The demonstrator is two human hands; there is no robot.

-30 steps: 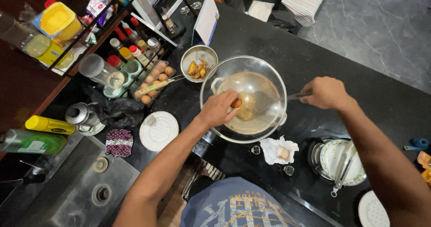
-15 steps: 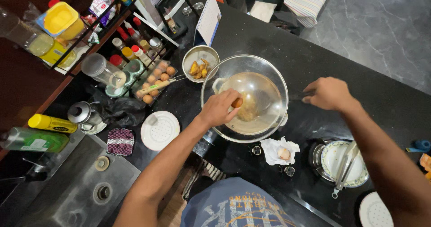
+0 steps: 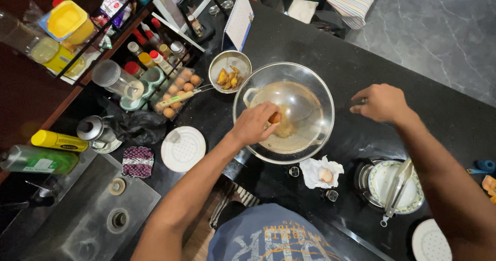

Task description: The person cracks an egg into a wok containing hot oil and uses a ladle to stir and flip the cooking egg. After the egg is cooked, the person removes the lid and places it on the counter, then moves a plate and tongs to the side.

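Egg point(image 3: 275, 118) sits pinched in the left hand point(image 3: 253, 124) over the wok point(image 3: 305, 85); the right hand point(image 3: 381, 102), loosely curled, grips the wok's handle.

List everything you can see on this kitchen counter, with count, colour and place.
pan: one, steel, centre of the black counter.
egg: one, brown, in the left hand over the pan.
small bowl: one, steel, yellow pieces inside, left of the pan.
egg tray: one, brown eggs, further left.
white lid: one, by the sink.
tissue: one, white, below the pan.
plate with tongs: one, lower right.
left hand: holds the egg.
right hand: at the pan's right side.
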